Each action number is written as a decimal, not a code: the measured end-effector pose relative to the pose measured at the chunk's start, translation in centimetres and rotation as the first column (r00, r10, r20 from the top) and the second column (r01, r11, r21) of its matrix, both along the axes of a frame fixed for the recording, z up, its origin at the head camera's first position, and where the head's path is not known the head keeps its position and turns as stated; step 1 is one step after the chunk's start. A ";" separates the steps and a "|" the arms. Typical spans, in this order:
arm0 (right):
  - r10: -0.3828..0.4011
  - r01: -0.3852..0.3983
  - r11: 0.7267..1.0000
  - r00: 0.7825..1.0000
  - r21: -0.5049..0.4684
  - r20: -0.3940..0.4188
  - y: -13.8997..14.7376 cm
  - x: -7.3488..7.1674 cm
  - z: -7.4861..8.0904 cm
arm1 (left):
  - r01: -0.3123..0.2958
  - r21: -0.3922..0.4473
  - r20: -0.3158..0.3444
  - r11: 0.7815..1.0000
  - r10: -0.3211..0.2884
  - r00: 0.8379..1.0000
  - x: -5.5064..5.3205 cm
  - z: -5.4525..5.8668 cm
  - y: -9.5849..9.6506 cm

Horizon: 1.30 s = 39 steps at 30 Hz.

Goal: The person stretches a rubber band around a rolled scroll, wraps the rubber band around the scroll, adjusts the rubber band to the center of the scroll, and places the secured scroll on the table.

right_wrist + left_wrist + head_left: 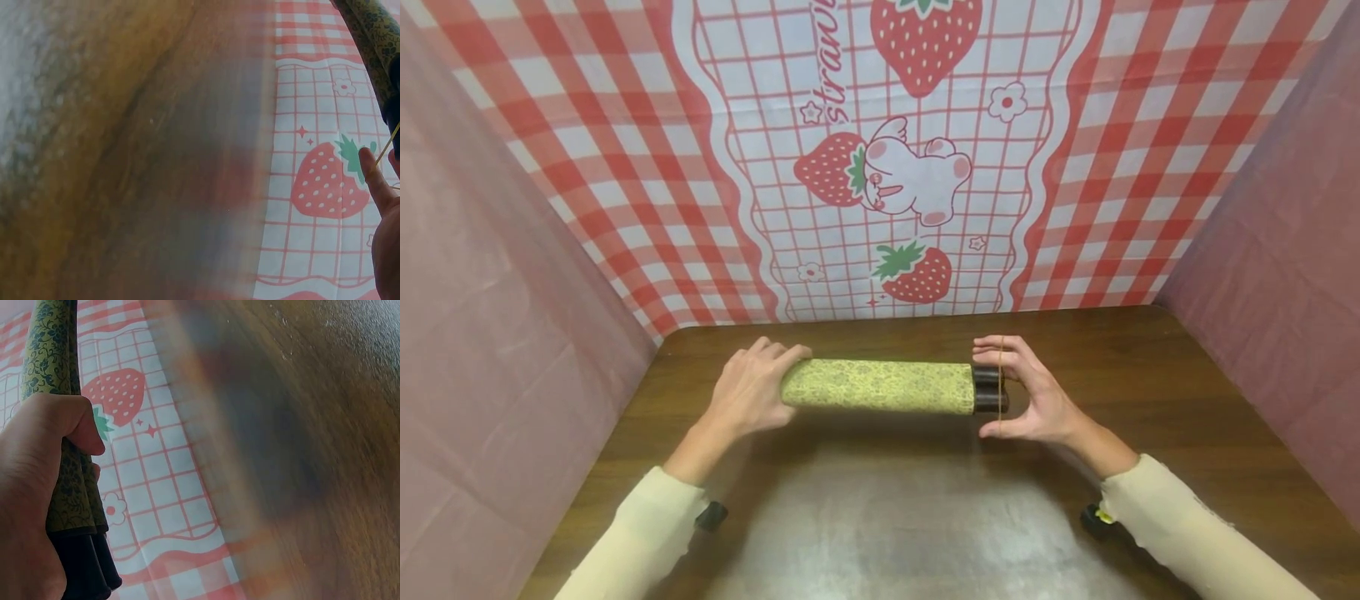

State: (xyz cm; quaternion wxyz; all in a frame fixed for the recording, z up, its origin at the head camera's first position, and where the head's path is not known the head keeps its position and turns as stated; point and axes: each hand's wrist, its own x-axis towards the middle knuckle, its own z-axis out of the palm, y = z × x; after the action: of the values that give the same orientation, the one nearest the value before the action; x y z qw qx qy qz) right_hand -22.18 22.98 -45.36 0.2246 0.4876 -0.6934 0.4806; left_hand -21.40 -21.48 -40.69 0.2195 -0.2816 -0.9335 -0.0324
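Observation:
A scroll, rolled into two side-by-side rolls and covered in yellow-green patterned brocade, is held level above the table. Its left end is in the grip of my left hand; the left wrist view shows the thumb across the brocade. Dark end knobs stick out at the right. Around them my right hand spreads its fingers and thumb apart. A thin tan rubber band is stretched between these fingers and thumb, at the knobs. The right wrist view shows the band over the thumb.
Beneath the hands lies a brown wooden table with a glossy patch of light. A red-and-white strawberry cloth hangs behind its far edge. Pink cloth walls off the left side, and similar cloth the right.

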 end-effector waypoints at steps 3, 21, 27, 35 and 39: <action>0.004 -0.004 1.000 1.000 -0.005 -0.007 0.0 0.0 0.0 | 0.006 0.000 -0.006 1.000 -0.006 1.000 0.0 -0.1 0.3; -0.028 0.028 1.000 0.999 -0.006 -0.046 -0.8 -0.2 0.3 | 0.006 -0.023 0.003 1.000 -0.006 1.000 0.2 -0.3 1.1; 0.009 -0.009 1.000 1.000 -0.018 0.004 -0.8 -0.2 0.1 | 0.004 -0.040 0.011 0.999 -0.003 1.000 0.3 -0.5 1.1; 0.030 -0.030 1.000 0.998 0.004 0.049 -0.7 0.1 0.2 | 0.025 -0.103 -0.023 0.994 -0.028 0.999 0.2 -1.3 1.2; 0.033 -0.034 0.999 0.998 0.018 0.044 -0.7 0.2 0.4 | 0.045 -0.128 -0.050 0.991 -0.052 0.997 0.1 -1.8 1.2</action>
State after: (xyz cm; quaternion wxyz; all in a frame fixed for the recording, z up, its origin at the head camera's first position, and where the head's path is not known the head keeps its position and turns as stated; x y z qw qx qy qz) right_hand -22.02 22.32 -44.95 0.1969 0.4907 -0.6942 0.4884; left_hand -21.27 -20.29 -42.52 0.2250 -0.3184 -0.9204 0.0293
